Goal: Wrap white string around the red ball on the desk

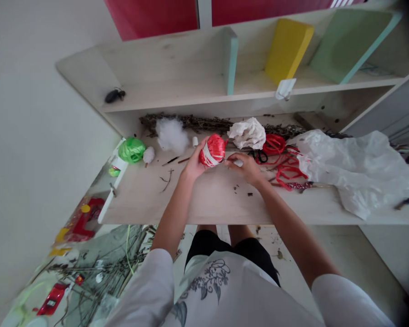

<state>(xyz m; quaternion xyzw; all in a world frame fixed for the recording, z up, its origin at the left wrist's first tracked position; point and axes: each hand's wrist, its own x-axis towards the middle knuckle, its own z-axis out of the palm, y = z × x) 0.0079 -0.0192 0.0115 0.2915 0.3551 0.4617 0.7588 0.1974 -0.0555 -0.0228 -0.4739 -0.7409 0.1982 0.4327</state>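
The left hand (193,165) grasps a red plastic-wrapped ball (215,147), bound with white string (209,156), holding it from the side between the two hands. The right hand (246,169) is curled around a small white item (238,163) just beside the ball; its exact nature cannot be determined. The ball appears light and soft, its film likely slippery, so a hold around the body is judged safest. Loose white wadding (172,135) lies ahead of the left hand; black-handled scissors (258,156) and red ribbon (276,145) lie ahead of the right.
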